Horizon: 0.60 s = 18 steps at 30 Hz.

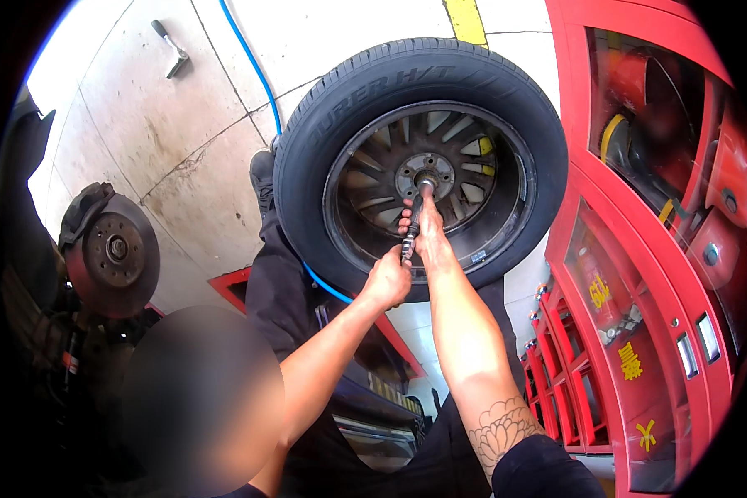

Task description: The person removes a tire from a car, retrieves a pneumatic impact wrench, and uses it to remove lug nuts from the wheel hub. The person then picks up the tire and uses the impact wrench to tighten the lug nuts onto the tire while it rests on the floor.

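A car wheel with a black tyre (307,191) stands in front of me, the inner side of its spoked rim (407,129) facing me. Both my hands hold a slim air tool (409,243), its metal front end at the centre of the wheel's hub face (441,176). My right hand (429,226) is closed round the front of the tool, just below the hub face. Lower down, my left hand (388,280) grips the rear end. A blue air hose (328,286) runs toward my left hand. The tool's very tip is hard to make out.
A brake disc with caliper (116,249) hangs at the left. On the tiled floor (207,183) lies a dark-handled tool (171,50). Red cabinets (573,178) with glass doors line the right. A blurred round shape (203,398) covers the lower left. Dark-clothed legs (266,290) flank the wheel.
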Motion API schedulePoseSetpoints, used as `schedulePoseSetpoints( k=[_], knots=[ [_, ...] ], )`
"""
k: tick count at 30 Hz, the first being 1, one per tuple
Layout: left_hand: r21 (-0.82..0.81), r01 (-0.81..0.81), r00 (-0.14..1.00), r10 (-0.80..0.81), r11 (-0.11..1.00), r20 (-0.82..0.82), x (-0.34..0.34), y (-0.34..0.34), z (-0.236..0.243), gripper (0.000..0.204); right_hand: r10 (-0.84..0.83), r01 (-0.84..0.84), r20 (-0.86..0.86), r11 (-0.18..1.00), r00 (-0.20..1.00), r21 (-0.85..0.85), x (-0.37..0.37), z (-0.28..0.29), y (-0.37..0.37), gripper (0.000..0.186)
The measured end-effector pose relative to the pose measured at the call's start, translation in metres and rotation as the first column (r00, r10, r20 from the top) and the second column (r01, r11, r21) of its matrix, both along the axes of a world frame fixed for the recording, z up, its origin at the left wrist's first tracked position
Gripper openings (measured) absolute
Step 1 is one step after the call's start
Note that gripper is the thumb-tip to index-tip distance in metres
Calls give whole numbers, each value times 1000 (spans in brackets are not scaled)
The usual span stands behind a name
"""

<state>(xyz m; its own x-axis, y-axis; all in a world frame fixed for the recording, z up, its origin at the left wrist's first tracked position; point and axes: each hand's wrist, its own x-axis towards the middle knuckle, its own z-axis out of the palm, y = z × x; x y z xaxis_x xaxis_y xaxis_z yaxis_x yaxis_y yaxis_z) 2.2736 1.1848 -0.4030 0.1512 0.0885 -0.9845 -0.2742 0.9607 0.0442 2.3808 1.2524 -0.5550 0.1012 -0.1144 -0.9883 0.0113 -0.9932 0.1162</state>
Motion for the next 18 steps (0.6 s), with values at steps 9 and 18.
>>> schedulePoseSetpoints(
  k=[9, 18],
  knots=[
    [-39, -233, 969, 235, 972, 74, -23, 7, -5, 38, 257, -250, 235, 966, 937, -62, -27, -9, 16, 55],
    [-13, -106, 992, 106, 994, 69, -14, 3, 2, 33, 332, -319, 330, 943, 884, -96, -7, -1, 10, 53]
  ],
)
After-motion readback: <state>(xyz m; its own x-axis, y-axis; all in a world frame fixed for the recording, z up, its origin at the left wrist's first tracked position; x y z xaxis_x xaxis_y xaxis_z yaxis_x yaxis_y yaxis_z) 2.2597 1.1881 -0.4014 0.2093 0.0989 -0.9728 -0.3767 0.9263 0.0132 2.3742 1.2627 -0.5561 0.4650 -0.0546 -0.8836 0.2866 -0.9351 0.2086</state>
